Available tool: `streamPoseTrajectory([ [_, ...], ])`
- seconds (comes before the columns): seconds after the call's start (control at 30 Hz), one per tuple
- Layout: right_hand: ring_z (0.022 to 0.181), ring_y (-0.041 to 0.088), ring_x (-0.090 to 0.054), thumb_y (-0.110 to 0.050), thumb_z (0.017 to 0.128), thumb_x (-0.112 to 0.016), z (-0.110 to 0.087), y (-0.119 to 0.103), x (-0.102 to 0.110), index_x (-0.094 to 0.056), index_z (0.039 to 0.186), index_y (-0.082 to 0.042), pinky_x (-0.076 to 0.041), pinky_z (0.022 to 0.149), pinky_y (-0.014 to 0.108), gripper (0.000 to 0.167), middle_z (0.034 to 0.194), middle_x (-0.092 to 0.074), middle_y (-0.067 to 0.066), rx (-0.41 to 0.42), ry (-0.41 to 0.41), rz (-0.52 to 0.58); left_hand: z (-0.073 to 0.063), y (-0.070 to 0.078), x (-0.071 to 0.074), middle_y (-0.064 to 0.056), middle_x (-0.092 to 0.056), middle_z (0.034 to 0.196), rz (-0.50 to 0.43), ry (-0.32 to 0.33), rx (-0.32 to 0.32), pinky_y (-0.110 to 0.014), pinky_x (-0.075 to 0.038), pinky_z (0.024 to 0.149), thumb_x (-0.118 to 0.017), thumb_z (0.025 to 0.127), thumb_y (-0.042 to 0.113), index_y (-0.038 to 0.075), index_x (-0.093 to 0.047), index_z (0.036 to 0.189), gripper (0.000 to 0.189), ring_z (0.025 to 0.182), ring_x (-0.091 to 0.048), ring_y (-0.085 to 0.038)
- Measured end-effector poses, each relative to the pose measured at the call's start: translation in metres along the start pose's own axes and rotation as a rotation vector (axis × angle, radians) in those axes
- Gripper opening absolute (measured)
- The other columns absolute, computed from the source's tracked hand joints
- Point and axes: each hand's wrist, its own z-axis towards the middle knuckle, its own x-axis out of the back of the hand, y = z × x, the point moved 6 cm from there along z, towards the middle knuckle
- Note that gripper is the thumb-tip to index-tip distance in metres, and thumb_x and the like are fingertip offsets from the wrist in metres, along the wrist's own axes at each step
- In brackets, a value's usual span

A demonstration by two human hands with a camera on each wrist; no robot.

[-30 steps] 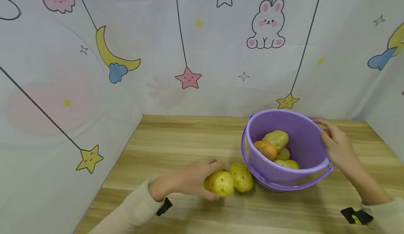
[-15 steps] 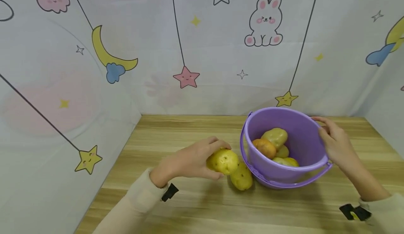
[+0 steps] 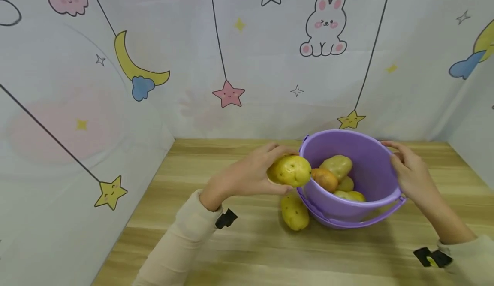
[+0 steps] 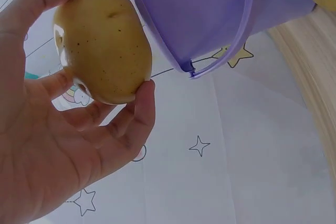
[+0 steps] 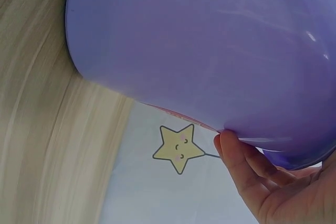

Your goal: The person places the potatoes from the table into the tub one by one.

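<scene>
My left hand [image 3: 252,172] grips a yellow potato [image 3: 292,170] between thumb and fingers, up at the left rim of a purple bucket [image 3: 351,213]. In the left wrist view, the same potato [image 4: 105,45] shows dark specks and dimples, with the fingertips around its ends. My right hand [image 3: 413,172] holds the bucket by its right rim; in the right wrist view its fingers [image 5: 236,156] press the outer wall. The bucket leans towards me. Inside it lie several potatoes [image 3: 336,168], one of them orange-brown [image 3: 325,180].
Another yellow potato [image 3: 295,212] lies on the wood-grain table [image 3: 247,251] against the bucket's left side. The bucket's handle [image 3: 370,223] hangs down in front. Behind the table rises a white cloth [image 3: 262,118] with cartoon prints, which continues along the left side.
My left hand has lifted the potato off the table and carried it up and right to the bucket's rim. My right hand stays on the bucket.
</scene>
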Motion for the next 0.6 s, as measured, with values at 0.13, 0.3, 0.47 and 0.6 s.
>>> streamPoseTrajectory([
  [0.13,0.067,0.004,-0.058,-0.008,0.105,-0.033,0.0,0.0,0.0,-0.044,0.141,0.009,-0.048,0.055,0.024,0.041,0.101,-0.063,0.032,-0.01,0.002,-0.001,0.008,0.004,0.001,0.001,-0.048,0.132,0.002,0.005,0.001,-0.027,-0.048,0.086,-0.077,0.083,0.04,0.022,-0.048,0.141,0.068,0.11,-0.049,-0.011],
  [0.3,0.066,0.004,-0.058,-0.007,0.104,-0.034,0.0,0.0,0.0,-0.044,0.14,0.01,-0.048,0.055,0.023,0.041,0.098,-0.064,0.032,0.001,0.011,0.016,0.02,0.011,0.0,-0.001,-0.048,0.13,-0.004,0.005,-0.001,-0.025,-0.047,0.087,-0.076,0.084,0.043,0.023,-0.047,0.142,0.068,0.108,-0.049,-0.012],
  [0.47,0.067,0.004,-0.058,-0.008,0.104,-0.034,-0.001,0.0,0.001,-0.045,0.14,0.008,-0.047,0.056,0.022,0.041,0.095,-0.064,0.029,0.002,0.018,0.014,0.034,0.022,-0.005,-0.005,-0.048,0.13,0.001,0.018,-0.022,-0.021,-0.047,0.086,-0.076,0.085,0.045,0.022,-0.048,0.142,0.067,0.107,-0.051,-0.012],
  [0.6,0.067,0.003,-0.058,-0.008,0.104,-0.034,-0.001,0.0,-0.001,-0.045,0.14,0.008,-0.047,0.056,0.022,0.041,0.097,-0.064,0.031,0.001,0.013,0.018,0.043,0.03,-0.011,-0.006,-0.05,0.125,0.04,0.053,-0.042,-0.02,-0.046,0.084,-0.077,0.084,0.044,0.018,-0.048,0.142,0.07,0.104,-0.051,-0.012],
])
